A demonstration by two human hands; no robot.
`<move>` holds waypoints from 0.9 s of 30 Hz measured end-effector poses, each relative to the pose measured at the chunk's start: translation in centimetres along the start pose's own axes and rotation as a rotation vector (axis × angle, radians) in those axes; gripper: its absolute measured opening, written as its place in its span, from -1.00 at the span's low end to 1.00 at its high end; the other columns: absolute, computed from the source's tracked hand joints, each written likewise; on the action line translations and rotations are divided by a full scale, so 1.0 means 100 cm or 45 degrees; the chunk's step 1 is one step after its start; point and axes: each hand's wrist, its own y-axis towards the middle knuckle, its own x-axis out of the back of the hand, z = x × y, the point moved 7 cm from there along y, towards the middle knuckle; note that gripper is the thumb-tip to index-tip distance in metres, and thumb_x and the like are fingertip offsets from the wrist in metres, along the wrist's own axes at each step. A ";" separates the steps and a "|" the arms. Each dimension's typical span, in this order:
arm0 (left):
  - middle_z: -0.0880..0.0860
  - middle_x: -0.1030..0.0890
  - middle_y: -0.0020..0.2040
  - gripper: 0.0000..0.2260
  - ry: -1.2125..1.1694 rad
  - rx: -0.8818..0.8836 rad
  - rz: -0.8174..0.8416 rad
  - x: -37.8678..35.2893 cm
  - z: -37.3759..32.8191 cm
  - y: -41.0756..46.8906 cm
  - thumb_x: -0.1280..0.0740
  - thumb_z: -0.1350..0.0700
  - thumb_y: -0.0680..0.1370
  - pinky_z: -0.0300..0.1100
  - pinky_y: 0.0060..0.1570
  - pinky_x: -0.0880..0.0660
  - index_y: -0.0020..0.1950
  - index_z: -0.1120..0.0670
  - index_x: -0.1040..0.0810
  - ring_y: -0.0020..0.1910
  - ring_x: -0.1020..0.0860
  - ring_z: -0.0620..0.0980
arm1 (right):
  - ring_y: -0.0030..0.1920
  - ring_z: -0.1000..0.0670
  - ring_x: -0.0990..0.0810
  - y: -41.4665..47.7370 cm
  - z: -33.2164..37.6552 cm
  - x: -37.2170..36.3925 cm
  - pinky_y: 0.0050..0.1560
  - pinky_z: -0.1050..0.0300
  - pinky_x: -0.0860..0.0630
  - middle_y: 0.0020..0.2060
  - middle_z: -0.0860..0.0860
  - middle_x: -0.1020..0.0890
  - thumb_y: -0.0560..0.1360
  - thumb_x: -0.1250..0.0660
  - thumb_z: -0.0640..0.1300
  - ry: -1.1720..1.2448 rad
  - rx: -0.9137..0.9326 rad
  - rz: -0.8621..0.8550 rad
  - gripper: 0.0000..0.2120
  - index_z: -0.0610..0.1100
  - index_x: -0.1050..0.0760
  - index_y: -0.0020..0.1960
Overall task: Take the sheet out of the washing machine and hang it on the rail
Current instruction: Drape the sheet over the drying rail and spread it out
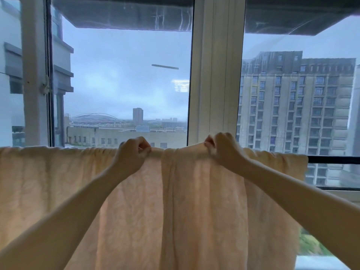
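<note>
1. Two bare forearms (pixel 68 209) rise from the bottom corners of the frame and meet near the middle, closest to the lens.
2. Filling the lower half of the frame, the pale peach sheet (pixel 194 211) is draped over the rail and hangs down in long folds. Its top edge runs from the left border to the right of centre.
3. Behind it, a white window frame (pixel 216 75) stands upright at centre, with glass on either side.
4. Through the right pane, a grey tower block (pixel 296 106) fills the upper right.
5. Only a short dark stretch of the rail (pixel 331 159) shows, at the right edge past the sheet's end.
6. At centre, the left hand (pixel 134 151) has its fingers curled, pinching a bunch of the sheet's top edge.
7. Just right of centre, the right hand (pixel 222 147) likewise pinches the gathered top edge, with a short taut span of cloth between the two hands.
</note>
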 end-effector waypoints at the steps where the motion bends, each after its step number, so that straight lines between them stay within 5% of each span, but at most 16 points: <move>1: -0.01 -0.59 -0.22 -0.96 0.015 0.003 -0.001 -0.001 0.002 0.002 -0.35 0.22 0.53 -0.22 -0.11 -0.42 -0.08 0.14 -0.60 -0.21 -0.53 -0.08 | -0.26 -0.01 -0.61 -0.002 -0.016 0.009 -0.14 0.05 -0.62 -0.20 -0.09 -0.66 0.55 -0.29 -0.19 -0.040 -0.061 -0.009 -0.87 -0.23 -0.58 -0.01; 9: 0.04 -0.66 -0.18 -0.92 0.149 0.066 -0.123 0.000 0.003 0.011 -0.34 0.25 0.50 -0.05 -0.08 -0.56 -0.13 0.10 -0.60 -0.14 -0.61 0.08 | -0.21 -0.02 -0.62 -0.026 -0.095 0.048 -0.06 0.02 -0.59 -0.25 -0.07 -0.66 0.53 -0.28 -0.21 -0.153 -0.331 -0.025 -0.86 -0.21 -0.60 -0.11; 13: -0.13 -0.56 -0.04 -0.76 0.070 -0.239 0.082 -0.018 -0.036 0.006 -0.37 0.30 0.47 -0.21 -0.11 -0.55 0.03 0.00 -0.58 -0.10 -0.56 -0.13 | -0.20 0.07 -0.63 -0.020 -0.061 0.045 -0.17 0.32 -0.53 -0.17 -0.06 -0.67 0.51 -0.30 -0.23 -0.083 -0.187 0.054 -0.89 -0.18 -0.60 -0.03; 17: -0.14 -0.62 -0.14 -0.90 0.048 -0.326 0.203 -0.031 -0.051 0.003 -0.40 0.12 0.50 -0.41 -0.18 -0.46 -0.01 -0.01 -0.65 -0.23 -0.55 -0.25 | -0.14 0.17 -0.60 -0.015 -0.008 0.025 -0.18 0.49 -0.46 0.04 -0.01 -0.65 0.50 -0.31 -0.28 0.003 0.039 0.140 -0.74 -0.16 -0.54 0.18; 23: -0.15 -0.67 -0.25 -0.93 -0.117 -0.164 0.170 -0.026 -0.039 0.005 -0.50 0.05 0.42 -0.48 -0.16 -0.45 -0.12 -0.04 -0.70 -0.25 -0.59 -0.31 | -0.21 0.11 -0.63 -0.007 0.026 -0.010 -0.05 0.16 -0.61 -0.14 0.00 -0.68 0.47 -0.41 -0.15 0.109 0.181 0.145 -0.86 -0.15 -0.62 0.01; 27: -0.14 -0.67 -0.32 -0.95 -0.194 -0.048 0.137 -0.022 -0.028 0.009 -0.52 0.09 0.39 -0.43 -0.21 -0.45 -0.23 -0.05 -0.69 -0.28 -0.60 -0.26 | -0.24 0.12 -0.61 -0.004 0.014 -0.007 -0.08 0.17 -0.61 -0.21 0.02 -0.67 0.47 -0.40 -0.19 0.169 0.091 0.045 -0.93 -0.14 -0.63 -0.06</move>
